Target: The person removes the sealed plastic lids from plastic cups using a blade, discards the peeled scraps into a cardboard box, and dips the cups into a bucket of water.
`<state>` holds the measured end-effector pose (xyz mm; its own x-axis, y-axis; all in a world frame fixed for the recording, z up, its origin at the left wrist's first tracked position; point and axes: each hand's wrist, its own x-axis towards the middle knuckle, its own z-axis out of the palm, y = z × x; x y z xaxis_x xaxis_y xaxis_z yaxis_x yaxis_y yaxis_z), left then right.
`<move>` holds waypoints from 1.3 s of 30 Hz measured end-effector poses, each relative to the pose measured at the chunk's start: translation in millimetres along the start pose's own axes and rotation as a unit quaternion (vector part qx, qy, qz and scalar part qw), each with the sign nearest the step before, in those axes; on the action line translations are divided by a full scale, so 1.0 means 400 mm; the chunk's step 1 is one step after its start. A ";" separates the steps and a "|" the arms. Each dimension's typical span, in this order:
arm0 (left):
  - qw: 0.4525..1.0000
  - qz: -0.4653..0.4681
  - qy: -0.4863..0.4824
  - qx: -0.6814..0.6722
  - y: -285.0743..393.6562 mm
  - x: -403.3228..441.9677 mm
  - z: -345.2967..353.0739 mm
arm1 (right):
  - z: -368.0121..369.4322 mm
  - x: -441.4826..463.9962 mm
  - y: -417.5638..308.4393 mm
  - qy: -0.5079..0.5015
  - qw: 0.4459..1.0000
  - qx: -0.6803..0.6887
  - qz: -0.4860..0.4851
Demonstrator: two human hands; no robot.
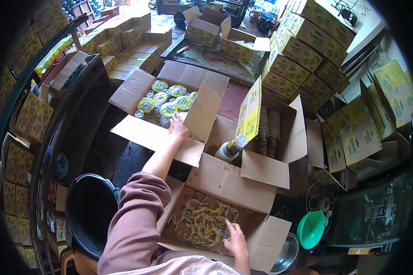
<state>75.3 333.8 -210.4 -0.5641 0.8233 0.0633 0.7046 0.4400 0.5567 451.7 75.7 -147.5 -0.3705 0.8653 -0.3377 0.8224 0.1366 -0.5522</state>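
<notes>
My left hand [179, 127] reaches into an open cardboard box [137, 132] that holds several small cups with green and yellow lids [168, 109]. Its fingertips are at the cups near the front flap; what they grip, if anything, is hidden. Lower down, my right hand [235, 239] is over another open box [261, 231] full of loose yellow and white strips [202, 222]. The fingers of this hand are extended and apart, touching the strips at the right side of the pile.
A box with stacked cups [273, 130] stands at the right, beside a bottle-like container [227, 151]. A black bucket [91, 215] is at the left, a green bowl [311, 229] and a clear bowl [286, 254] at lower right. Yellow cartons [293, 50] are piled behind.
</notes>
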 end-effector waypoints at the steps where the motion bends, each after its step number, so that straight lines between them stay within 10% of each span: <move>1: 0.996 0.009 0.018 -0.091 0.016 -0.016 -0.055 | -0.002 -0.005 0.004 0.010 1.000 -0.003 -0.010; 9: 0.875 0.111 0.359 -0.306 -0.009 -0.030 -0.312 | -0.052 -0.024 -0.047 -0.025 0.989 0.143 0.004; 18: 0.542 0.003 0.130 -0.831 0.105 -0.257 -0.688 | -0.025 -0.047 -0.071 0.094 0.851 0.513 -0.069; 20: 0.586 0.016 0.095 -0.804 0.124 -0.357 -0.698 | 0.042 -0.026 -0.016 0.139 0.983 0.102 -0.064; 27: 0.841 0.192 -0.001 -0.506 0.159 -0.791 -0.613 | -0.009 -0.106 -0.082 0.182 0.866 0.462 -0.056; 32: 0.875 0.280 0.023 -0.394 0.107 -0.935 -0.558 | -0.078 -0.155 -0.155 0.129 0.766 0.622 -0.101; 39: 0.892 0.214 0.133 -0.374 -0.044 -0.974 -0.681 | -0.141 -0.194 -0.395 0.122 0.843 0.455 -0.259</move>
<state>165.4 -92.4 -19.4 -0.4653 0.7001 0.5417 0.4513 -0.3388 0.8256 374.7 13.9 9.0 -0.3868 0.8918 0.2349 -0.1352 0.1972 -0.9710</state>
